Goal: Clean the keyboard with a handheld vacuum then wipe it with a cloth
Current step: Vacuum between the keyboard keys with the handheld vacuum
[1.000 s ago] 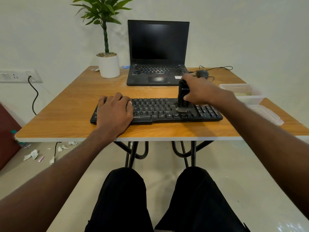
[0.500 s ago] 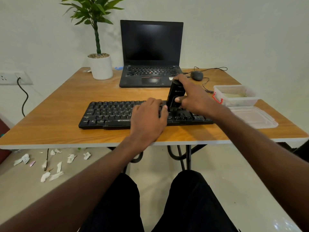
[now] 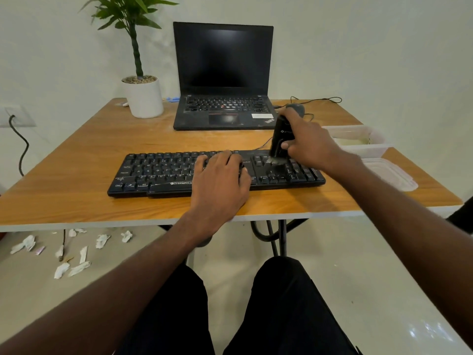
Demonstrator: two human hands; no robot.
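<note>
floor: crumpled white paper scraps [image 3: 76, 252] lie scattered under the left edge of the worktop [image 3: 76, 160].
wall: a dark cable [image 3: 21, 147] hangs from a socket at far left.
plant: a green plant in a white pot [image 3: 144, 98] stands at the back left of the worktop.
laptop: an open black laptop [image 3: 222, 78] with a dark screen sits behind the keyboard, just right of the pot.
keyboard: a black keyboard [image 3: 158, 172] lies flat across the front middle of the worktop.
left hand: the left hand [image 3: 220, 183] lies palm down on the keyboard's middle, fingers spread loosely over the keys and holding nothing.
vacuum: a black handheld vacuum [image 3: 280, 137] stands nearly upright, its pale brush tip touching the keys on the keyboard's right part.
right hand: the right hand [image 3: 307, 142] is wrapped around the vacuum body, fingers closed on it.
mouse: a grey mouse [image 3: 295, 107] with a thin wire shows just behind the right hand.
containers: a clear plastic box [image 3: 358, 139] sits at the right edge, with a clear lid [image 3: 391, 175] flat on the worktop in front of it.
</note>
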